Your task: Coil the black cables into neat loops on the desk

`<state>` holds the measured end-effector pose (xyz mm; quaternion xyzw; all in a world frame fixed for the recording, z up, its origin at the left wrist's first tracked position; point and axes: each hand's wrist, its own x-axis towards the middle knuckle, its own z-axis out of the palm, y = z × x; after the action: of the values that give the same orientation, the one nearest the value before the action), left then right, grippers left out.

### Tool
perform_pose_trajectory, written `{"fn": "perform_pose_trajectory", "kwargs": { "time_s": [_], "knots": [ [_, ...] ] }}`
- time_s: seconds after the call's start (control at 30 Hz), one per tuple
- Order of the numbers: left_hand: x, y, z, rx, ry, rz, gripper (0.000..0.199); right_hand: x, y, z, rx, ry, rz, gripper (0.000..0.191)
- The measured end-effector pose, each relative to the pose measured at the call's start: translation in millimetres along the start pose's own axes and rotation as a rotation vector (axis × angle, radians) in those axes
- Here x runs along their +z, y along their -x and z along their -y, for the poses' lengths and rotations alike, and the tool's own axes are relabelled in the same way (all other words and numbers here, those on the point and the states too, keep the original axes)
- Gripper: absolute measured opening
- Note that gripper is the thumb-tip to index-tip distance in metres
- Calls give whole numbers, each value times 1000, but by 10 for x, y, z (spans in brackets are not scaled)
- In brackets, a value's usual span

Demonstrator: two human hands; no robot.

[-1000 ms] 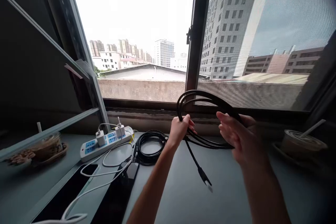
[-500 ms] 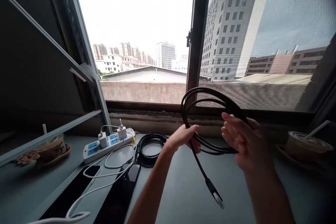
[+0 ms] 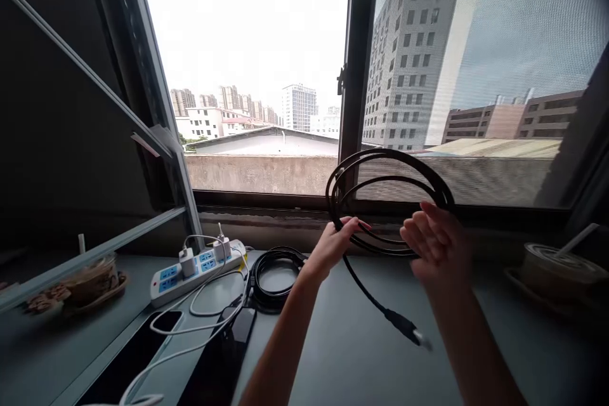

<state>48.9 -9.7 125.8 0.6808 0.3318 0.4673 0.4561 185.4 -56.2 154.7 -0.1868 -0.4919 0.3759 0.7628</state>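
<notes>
A black cable (image 3: 394, 153) hangs in several loose loops between my hands, above the table and in front of the window. My left hand (image 3: 333, 242) is closed around the left side of the loops. At the right side, my right hand (image 3: 435, 238) has its fingers curled in, with the loops running behind the thumb into its grip. From below my left hand one end of the cable dangles down to the right, tipped by a black plug (image 3: 404, 326) with a bright metal end, slightly blurred.
A second coiled black cable (image 3: 259, 282) lies on the table (image 3: 361, 355). Left of it are a white power strip (image 3: 164, 292) with chargers, white cords, and two phones, one a black phone (image 3: 219, 355). Lidded cups stand at the left and at the right (image 3: 552, 273).
The cable loops have opened wider and rounder. My right hand has turned and shifted slightly up and left. The dangling plug has swung right and up.
</notes>
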Motion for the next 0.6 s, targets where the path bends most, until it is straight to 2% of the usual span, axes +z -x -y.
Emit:
{"fn": "perform_pose_trajectory", "kwargs": {
  "time_s": [0.07, 0.13, 0.23, 0.3, 0.4, 0.5, 0.6],
  "knots": [
    [-2, -37, 23, 59, 16, -122, 37, -36, -102, -105, 66, -50, -38, 57],
    [-13, -63, 37, 89, 96, -203, 37, -65, -180, -211, 155, -83, -14, 51],
    [-41, -80, 31, 127, 229, -272, 32, -83, -226, -318, 284, -104, 42, 39],
    [-63, -75, 4, 167, 300, -293, 27, -84, -214, -337, 298, -73, 28, 31],
    [-93, -47, -63, 231, 315, -330, 21, -86, -168, -301, 183, 93, 5, 23],
    [-119, -11, -126, 263, 263, -385, 16, -82, -118, -233, -2, 306, 58, 35],
    [-152, 12, -154, 273, 221, -430, 15, -73, -77, -185, -117, 429, 102, 56]
  ]
}}
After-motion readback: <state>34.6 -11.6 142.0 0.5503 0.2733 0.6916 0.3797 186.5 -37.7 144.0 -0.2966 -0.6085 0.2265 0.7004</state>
